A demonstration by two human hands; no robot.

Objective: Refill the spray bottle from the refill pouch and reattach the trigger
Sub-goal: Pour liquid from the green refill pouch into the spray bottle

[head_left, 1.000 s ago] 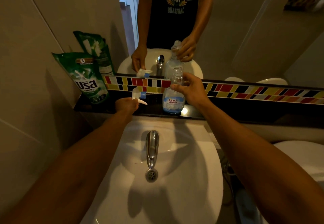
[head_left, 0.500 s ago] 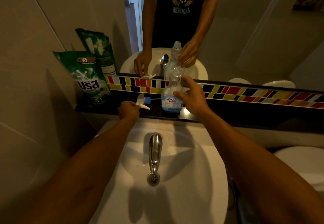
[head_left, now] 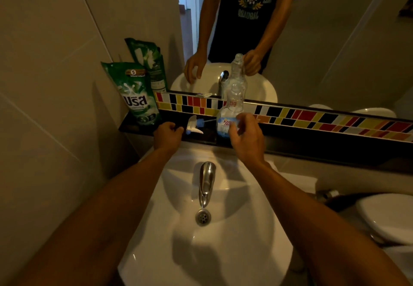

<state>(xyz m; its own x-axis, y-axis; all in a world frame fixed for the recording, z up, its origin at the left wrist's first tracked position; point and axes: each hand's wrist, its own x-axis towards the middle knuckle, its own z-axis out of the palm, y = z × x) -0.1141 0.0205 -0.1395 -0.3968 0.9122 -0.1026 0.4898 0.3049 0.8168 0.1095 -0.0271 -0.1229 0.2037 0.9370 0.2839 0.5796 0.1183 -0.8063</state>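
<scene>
A white sink (head_left: 223, 252) is seen filling the lower middle, with a chrome tap (head_left: 206, 182) above its drain. Behind it, at twelve o'clock, a dark ledge (head_left: 312, 144) is set under a band of coloured tiles and a mirror (head_left: 335, 39). On the ledge, at ten o'clock from the tap, a green refill pouch (head_left: 134, 94) is stood upright against the wall. The clear spray bottle (head_left: 231, 111) is stood uncapped on the ledge at twelve o'clock, a little liquid showing at its base. The detached trigger (head_left: 194, 126) is laid on its side at nine o'clock from the bottle. The left hand (head_left: 168, 135) is curled loosely just beside the trigger, nothing held. The right hand (head_left: 247, 139) is seen half open at the bottle's label; whether it is touched cannot be told.
</scene>
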